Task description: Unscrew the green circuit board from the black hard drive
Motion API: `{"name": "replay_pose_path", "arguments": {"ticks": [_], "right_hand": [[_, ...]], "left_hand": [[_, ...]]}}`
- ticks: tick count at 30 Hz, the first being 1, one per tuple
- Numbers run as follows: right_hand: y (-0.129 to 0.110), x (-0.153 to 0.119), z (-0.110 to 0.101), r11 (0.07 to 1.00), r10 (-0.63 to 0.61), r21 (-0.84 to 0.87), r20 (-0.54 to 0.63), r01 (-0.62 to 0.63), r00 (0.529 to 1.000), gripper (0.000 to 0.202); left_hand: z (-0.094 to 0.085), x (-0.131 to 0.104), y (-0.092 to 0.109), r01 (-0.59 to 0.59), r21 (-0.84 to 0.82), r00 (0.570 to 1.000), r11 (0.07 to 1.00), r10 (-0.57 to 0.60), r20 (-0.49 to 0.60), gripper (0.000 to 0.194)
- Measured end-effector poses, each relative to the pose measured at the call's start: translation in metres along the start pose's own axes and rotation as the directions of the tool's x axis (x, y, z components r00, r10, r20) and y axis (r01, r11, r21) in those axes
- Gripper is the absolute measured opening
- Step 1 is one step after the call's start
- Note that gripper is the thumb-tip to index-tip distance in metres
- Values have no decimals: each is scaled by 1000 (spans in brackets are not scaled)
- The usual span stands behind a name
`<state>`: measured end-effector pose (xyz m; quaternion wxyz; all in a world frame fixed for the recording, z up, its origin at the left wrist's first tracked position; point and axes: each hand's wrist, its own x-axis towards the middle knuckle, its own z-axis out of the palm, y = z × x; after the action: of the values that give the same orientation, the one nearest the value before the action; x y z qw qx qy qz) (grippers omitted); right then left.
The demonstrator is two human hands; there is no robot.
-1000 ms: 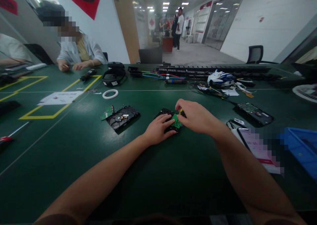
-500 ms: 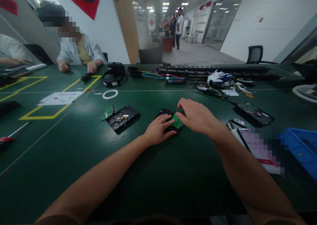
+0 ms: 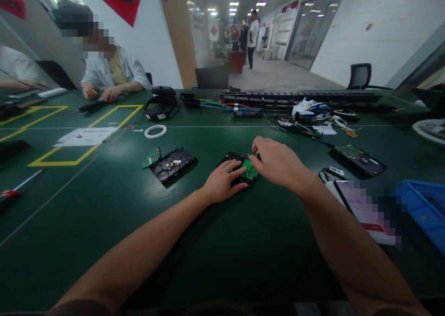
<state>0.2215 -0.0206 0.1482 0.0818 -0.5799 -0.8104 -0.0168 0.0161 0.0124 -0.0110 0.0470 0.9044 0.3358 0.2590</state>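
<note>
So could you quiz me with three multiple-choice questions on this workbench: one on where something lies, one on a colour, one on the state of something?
1. Where does the white ring of tape lie?
A. beyond the opened black hard drive with its platter showing
B. inside the blue plastic bin
C. under the person's arm

2. What colour is the small circuit board on the black hard drive between the hands?
A. red
B. green
C. white

3. How is the left hand placed?
A. lifted clear of the table
B. fingers resting flat on the drive
C. holding a phone

Answers: 1 A, the ring sits farther up the green table than that drive. 2 B, the board is bright green. 3 B, its fingers press on the drive while the right hand works beside the board.
</note>
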Motion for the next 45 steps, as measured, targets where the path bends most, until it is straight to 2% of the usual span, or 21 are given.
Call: {"name": "replay_pose_path", "arguments": {"ticks": [3, 10, 17, 23, 26, 32, 36, 41, 45], "right_hand": [[2, 1, -2, 998, 41, -45, 31, -40, 999, 18], [3, 2, -2, 990, -114, 84, 40, 110, 993, 19], [3, 2, -1, 1000, 9, 3, 25, -9, 1000, 18], [7, 4, 1, 988, -95, 125, 24, 92, 995, 25], [6, 3, 1, 986, -111, 129, 35, 105, 993, 26], [-3, 0, -3, 995, 95, -25, 32, -94, 995, 32], [-3, 1, -3, 1000, 14, -3, 32, -14, 999, 22], [0, 0, 0, 996, -43, 84, 13, 41, 999, 36], [-1, 0, 0, 996, -22, 87, 17, 20, 1000, 34]], "left_hand": [[0, 0, 0, 2, 12, 1000, 1000, -2, 0, 59], [-1, -1, 0, -1, 24, 1000, 1000, 1, 2, 61], [0, 0, 0, -5, 26, 1000, 1000, 5, -6, 60], [1, 0, 1, -7, 36, 1000, 999, 7, -4, 61], [0, 0, 1, -2, 37, 1000, 999, 2, -4, 61], [-1, 1, 0, -23, 35, 1000, 999, 23, -6, 61], [1, 0, 0, -14, 27, 1000, 1000, 14, -5, 61], [1, -1, -1, -11, 9, 1000, 1000, 11, -13, 60], [2, -1, -1, -12, 11, 1000, 1000, 12, -11, 61]]}}
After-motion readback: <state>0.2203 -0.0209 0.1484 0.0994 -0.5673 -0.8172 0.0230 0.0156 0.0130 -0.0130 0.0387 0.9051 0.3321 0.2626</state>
